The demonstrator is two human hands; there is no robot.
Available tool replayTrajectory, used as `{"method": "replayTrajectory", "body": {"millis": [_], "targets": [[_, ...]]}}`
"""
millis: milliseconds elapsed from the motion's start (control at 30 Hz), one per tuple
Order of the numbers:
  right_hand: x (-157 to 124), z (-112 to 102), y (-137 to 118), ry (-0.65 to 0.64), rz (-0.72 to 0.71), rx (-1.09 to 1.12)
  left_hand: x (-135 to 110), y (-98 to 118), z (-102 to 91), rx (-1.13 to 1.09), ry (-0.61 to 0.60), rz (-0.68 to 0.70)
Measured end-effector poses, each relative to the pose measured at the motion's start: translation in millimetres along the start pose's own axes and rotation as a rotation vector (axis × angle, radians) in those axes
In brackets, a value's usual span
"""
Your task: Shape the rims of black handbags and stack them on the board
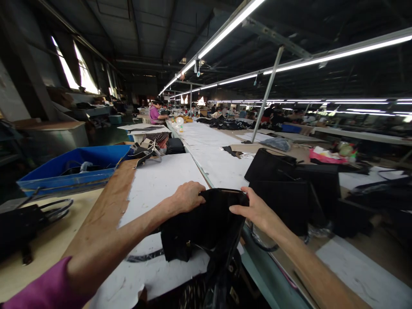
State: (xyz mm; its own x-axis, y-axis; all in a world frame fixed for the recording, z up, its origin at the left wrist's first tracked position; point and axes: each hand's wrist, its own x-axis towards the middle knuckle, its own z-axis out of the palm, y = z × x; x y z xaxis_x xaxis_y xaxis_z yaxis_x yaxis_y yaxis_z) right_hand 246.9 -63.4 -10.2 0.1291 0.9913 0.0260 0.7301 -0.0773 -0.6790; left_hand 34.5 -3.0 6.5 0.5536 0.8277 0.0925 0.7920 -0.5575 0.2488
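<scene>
black bag (209, 219) at lower centre, left hand (189, 196) and right hand (254, 207) both pinching its top edge, more black bags (280, 201) right of centre, blue bin (96, 152) mid-left, person in purple (155, 114) way back

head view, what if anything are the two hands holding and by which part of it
A black bag, by its upper edge: the left hand at the left end, the right hand at the right corner.
</scene>
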Motion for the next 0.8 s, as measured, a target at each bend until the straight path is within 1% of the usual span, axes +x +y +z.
{"method": "replayTrajectory", "body": {"millis": [67, 133, 233, 367, 467, 567, 633, 733, 800], "targets": [[6.1, -1.9, 6.4, -0.082, 0.006, 0.164, 7.3, 3.6, 1.7, -0.008, -0.018, 0.012], [10.8, -2.5, 8.1, -0.105, -0.019, 0.216, 15.2, 6.2, 4.3, -0.023, -0.014, 0.029], [15.1, -4.2, 8.1, -0.080, -0.047, 0.136, 23.2, 6.6, 6.6, -0.077, -0.019, 0.067], [20.0, -12.5, 9.3, -0.049, -0.090, -0.054, 23.6, 3.3, 3.0, -0.237, -0.063, 0.172], [24.5, -20.8, 9.4, -0.094, -0.183, -0.130, 20.7, 1.9, -1.7, -0.251, -0.107, 0.188], [28.4, -24.7, 8.4, -0.162, -0.274, -0.151, 18.7, 1.4, -2.9, -0.213, -0.126, 0.165], [29.7, -23.5, 7.8, -0.153, -0.279, -0.159, 17.9, 0.9, -1.1, -0.162, -0.121, 0.146], [29.3, -18.7, 7.3, -0.109, -0.253, -0.171, 16.7, 0.3, 3.3, 0.027, -0.077, 0.136], [28.1, -16.1, 6.7, -0.088, -0.251, -0.177, 15.6, 1.6, 5.9, 0.175, -0.028, 0.178]]}}
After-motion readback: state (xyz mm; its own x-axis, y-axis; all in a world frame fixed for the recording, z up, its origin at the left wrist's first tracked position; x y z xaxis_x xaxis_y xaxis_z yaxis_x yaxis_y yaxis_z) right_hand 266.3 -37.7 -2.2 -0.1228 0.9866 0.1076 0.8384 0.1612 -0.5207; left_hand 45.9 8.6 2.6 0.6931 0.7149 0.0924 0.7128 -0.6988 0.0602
